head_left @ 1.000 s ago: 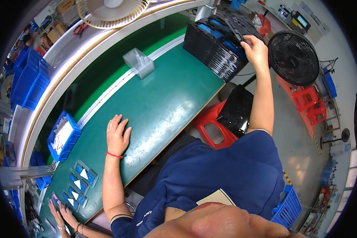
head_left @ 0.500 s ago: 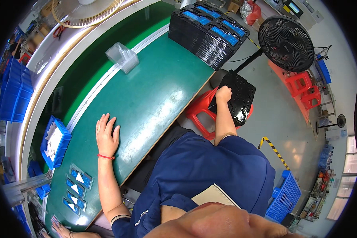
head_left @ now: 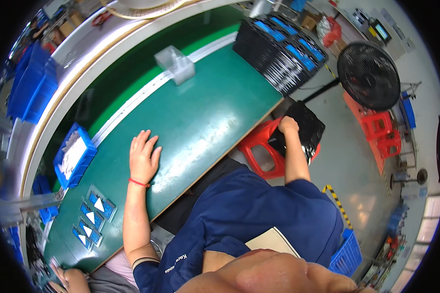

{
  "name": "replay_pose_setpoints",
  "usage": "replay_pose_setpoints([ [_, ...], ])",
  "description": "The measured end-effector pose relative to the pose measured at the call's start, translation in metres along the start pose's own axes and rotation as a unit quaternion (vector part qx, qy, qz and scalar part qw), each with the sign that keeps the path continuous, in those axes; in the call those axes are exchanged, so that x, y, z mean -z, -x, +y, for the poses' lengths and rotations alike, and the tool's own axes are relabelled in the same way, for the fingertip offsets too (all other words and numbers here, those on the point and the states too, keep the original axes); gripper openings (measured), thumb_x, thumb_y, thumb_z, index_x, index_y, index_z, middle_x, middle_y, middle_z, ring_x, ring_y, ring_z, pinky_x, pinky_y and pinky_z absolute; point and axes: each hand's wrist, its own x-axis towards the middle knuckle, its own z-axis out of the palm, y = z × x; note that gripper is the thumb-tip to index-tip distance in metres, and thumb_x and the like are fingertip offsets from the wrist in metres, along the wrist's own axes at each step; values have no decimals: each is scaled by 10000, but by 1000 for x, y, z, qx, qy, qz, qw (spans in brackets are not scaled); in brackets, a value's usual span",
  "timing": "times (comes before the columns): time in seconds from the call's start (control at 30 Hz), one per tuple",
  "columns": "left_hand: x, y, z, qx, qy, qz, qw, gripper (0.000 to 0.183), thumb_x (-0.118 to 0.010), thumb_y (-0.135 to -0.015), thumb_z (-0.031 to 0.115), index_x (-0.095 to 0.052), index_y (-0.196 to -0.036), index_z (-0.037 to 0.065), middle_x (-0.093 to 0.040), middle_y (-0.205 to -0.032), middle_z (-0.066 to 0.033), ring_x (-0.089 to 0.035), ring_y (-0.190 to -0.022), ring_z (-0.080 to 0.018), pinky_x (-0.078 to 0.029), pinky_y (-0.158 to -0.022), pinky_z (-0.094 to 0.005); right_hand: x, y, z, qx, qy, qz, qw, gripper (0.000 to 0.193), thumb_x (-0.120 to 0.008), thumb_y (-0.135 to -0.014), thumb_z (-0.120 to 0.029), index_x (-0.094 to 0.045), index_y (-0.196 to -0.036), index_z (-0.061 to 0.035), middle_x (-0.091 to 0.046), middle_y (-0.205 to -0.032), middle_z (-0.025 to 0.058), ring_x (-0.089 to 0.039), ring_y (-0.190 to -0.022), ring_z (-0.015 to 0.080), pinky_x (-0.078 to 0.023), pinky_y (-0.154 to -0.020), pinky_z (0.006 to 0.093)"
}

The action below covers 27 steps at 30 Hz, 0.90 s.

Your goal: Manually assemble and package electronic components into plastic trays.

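My left hand (head_left: 144, 158) lies on the green worktable (head_left: 195, 105) with fingers stretched out, holding nothing. A red band circles its wrist. Off to my right, my right hand (head_left: 288, 125) is closed at the edge of a glossy black plastic tray (head_left: 305, 128), which rests on a red plastic stool (head_left: 264, 154) beside the table. The fingertips are partly hidden. Several flat blue pieces (head_left: 89, 215) with white triangles lie in a row at the left of the table.
A tall stack of black trays (head_left: 269, 61) with blue pieces stands at the table's far right end. Further items are a clear plastic box (head_left: 178, 66), a blue bin (head_left: 85, 158) of white pieces, and a black fan (head_left: 369, 75). A co-worker's hand (head_left: 66, 278) is at lower left.
My view has turned, so the whole scene sits differently in the picture. My left hand still lies on the table, and my right hand remains at the black tray.
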Motion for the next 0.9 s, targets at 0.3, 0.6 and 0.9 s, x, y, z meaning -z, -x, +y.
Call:
replay_pose_setpoints([
  [0.3,-17,-14,19,106,40,75,991,286,-725,-731,177,-667,-988,68,-583,-1165,-175,-502,-1155,-357,-379,-984,-476,142,185,-162,650,-148,-409,622,287,-725,-820,-191,-673,-1027,2,-681,-776,56,-617,-721,102,-498,-661,276],
  [0.6,-24,1,16,100,40,6,994,472,-659,-821,310,-551,-1238,115,-406,-1376,-184,-317,-1339,-359,-202,-1116,-545,46,263,-505,797,-184,-25,575,438,-699,-764,-241,-628,-1125,-4,-590,-1165,219,-564,-1091,361,-441,-967,400],
  [0.9,-18,3,18,113,34,2,993,496,-650,-821,329,-554,-1244,90,-407,-1375,-171,-304,-1340,-352,-208,-1113,-552,10,326,-629,796,-110,236,546,619,-564,-885,-374,-378,-1397,-80,-358,-1442,195,-326,-1347,350,-287,-1109,422],
])
